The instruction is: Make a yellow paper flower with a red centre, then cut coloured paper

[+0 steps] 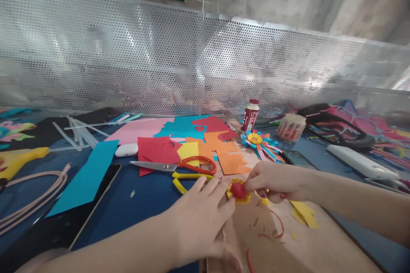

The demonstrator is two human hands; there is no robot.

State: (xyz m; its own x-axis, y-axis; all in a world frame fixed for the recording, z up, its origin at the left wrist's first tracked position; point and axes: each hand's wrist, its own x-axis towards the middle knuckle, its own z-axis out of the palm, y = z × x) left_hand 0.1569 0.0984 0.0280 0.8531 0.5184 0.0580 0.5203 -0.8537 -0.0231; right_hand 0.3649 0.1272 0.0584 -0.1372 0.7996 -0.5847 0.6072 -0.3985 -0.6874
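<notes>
A small paper flower (238, 190) with a red centre and yellow fringed petals lies on a brown board (288, 243). My left hand (200, 217) lies beside it, fingers stretched out and resting at the flower's left edge. My right hand (277, 180) comes in from the right and pinches the flower's right side with its fingertips. Red and yellow paper scraps (304, 215) lie on the board near my right hand.
Orange-handled scissors (179, 165) lie just beyond my hands among coloured paper sheets (192, 136). A finished blue and pink paper flower (260, 141), a glue bottle (250, 115) and a small tub (291, 127) stand behind. A tablet (64, 222) with teal paper lies left; a perforated metal screen (205, 64) closes the back.
</notes>
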